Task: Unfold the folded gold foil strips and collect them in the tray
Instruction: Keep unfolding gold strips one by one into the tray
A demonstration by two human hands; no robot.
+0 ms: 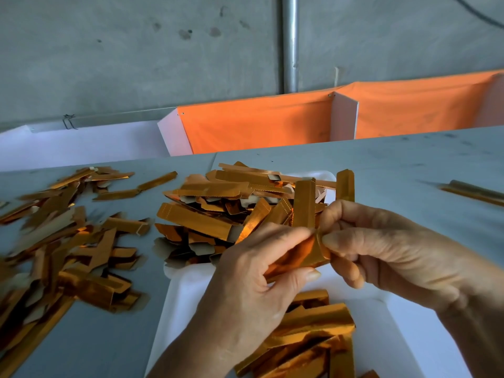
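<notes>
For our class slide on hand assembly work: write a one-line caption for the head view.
Both hands, left and right, pinch a folded gold strip above a white tray.

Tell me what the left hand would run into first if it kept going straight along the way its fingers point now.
The left hand points up and to the right, pinching a gold foil strip. It would probably meet the right hand's fingertips first, which pinch the same strip right in front of it. Depth is unclear from one view.
</notes>
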